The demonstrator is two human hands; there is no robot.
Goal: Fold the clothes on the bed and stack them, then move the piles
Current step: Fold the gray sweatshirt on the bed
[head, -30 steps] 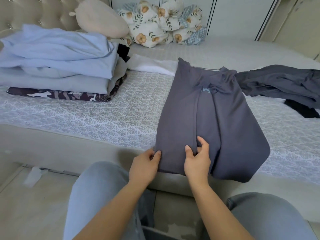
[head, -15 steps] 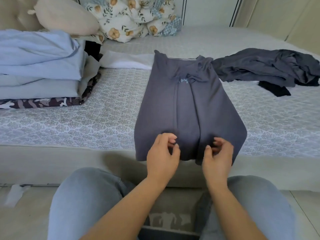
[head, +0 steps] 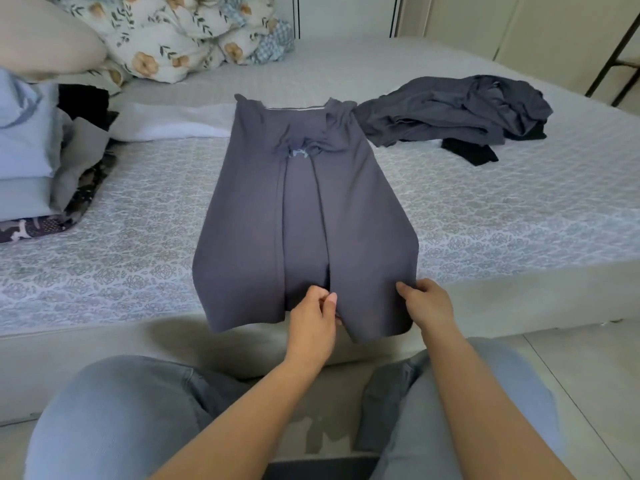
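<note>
- Stack of folded clothes, pale blue and grey over a camouflage print (head: pixel 38 174), sits at 9 o'clock on the patterned grey-white bed cover (head: pixel 138 244). Risk: top layers look slumped; adding another piece off-centre could tip it.
- Dark grey knit garment, sides folded in to a long panel (head: pixel 304 220), lies centre, collar toward 12 o'clock, hem hanging over the bed edge at 6 o'clock.
- Left hand (head: pixel 313 323) pinches the hem near its middle, grip clamped on cloth. Risk: lifting here alone may let the left flap fall open.
- Right hand (head: pixel 427 306) holds the hem's right corner, fingers curled onto cloth. Risk: uneven pull between hands would skew the next fold; overhanging hem may slide floorward if released.
- Crumpled dark grey clothes, unfolded (head: pixel 450 109), lie at 2 o'clock, just beside the collar. Risk: fold toward 12 o'clock could snag them.
</note>
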